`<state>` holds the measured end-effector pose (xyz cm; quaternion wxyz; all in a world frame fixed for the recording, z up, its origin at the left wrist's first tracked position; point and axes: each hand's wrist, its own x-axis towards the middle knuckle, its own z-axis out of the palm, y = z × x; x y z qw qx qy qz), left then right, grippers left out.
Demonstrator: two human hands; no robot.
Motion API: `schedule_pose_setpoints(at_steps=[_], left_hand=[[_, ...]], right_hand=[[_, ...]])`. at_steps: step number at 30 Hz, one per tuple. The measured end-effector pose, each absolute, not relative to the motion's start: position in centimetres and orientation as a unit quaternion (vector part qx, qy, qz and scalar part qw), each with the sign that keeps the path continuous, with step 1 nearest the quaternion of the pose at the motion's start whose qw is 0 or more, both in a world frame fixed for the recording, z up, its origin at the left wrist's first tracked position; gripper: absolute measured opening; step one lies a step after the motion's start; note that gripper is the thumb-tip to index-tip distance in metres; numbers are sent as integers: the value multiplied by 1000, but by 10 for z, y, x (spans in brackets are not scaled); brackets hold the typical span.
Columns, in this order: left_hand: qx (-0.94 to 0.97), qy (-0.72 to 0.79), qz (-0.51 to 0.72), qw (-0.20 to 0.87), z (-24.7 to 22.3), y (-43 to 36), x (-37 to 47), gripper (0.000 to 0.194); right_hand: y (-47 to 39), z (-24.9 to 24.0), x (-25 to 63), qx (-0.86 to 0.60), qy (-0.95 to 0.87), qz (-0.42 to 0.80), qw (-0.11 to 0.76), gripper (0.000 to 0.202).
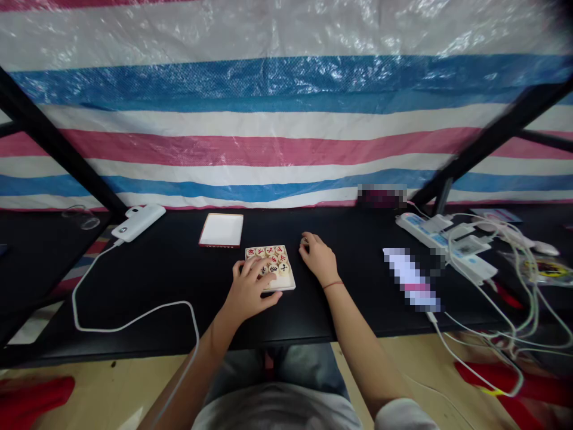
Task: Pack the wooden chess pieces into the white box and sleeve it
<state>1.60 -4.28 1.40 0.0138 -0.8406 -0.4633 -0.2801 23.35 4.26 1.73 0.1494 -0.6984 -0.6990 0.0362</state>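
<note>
A white box (pixel 289 280) sits on the black table in front of me, holding several round pale pieces with red or black characters, such as one black-marked piece (pixel 283 268). My left hand (pixel 249 291) lies over the box's left and front part, fingers spread and touching the pieces. To the right of the box, my right hand (pixel 319 259) rests on the table with its fingers curled round a round piece (pixel 305 241), which shows at the fingertips. Behind and left of the box lies a shallow white lid (pixel 222 230) with a reddish edge.
A white device (pixel 139 223) with a cable stands at the left. On the right are a phone (pixel 410 279), a power strip (pixel 443 243) and tangled white cables. Striped sheeting (pixel 268 149) hangs behind the black table (pixel 147 280).
</note>
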Motion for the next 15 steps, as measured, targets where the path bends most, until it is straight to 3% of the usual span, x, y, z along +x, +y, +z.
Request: schedule_pose_setpoints(at_steps=[3, 9, 15], left_hand=[[-825, -471, -312, 15, 18, -45, 16, 29], [-753, -532, -387, 20, 20, -33, 15, 31], [-794, -503, -341, -10, 24, -16, 18, 28]], right_hand=[[42, 14, 234, -682, -706, 42, 185, 30], [14, 14, 212, -509, -741, 90, 428, 26], [-8, 15, 188, -447, -706, 148, 529, 26]])
